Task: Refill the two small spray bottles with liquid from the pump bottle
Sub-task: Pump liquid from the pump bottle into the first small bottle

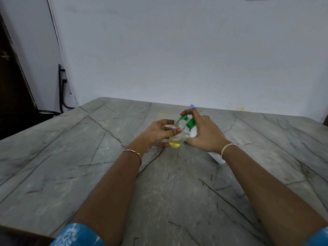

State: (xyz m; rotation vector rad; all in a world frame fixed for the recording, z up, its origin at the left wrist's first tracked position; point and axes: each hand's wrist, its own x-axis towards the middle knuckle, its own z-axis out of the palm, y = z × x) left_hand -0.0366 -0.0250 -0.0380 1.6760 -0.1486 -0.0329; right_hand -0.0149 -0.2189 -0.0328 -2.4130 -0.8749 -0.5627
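Left sleeve [78, 235]: short, bright blue cloth with a white feathery print, at the near left edge.
Right sleeve [319, 237]: the same blue cloth, only a corner showing at the near right edge.
Left forearm [110, 189] and right forearm [262, 183]: bare from sleeve end to wrist.
Left wrist: a thin gold-toned chain bracelet [134, 153] with one flat bar link.
Right wrist: a plain pale band [228, 147], smooth and narrow.
Right hand [205, 134]: a small ring [207, 117] on one far finger.
Left hand [156, 134]: red polish [179, 130], partly worn, on the thumbnail.
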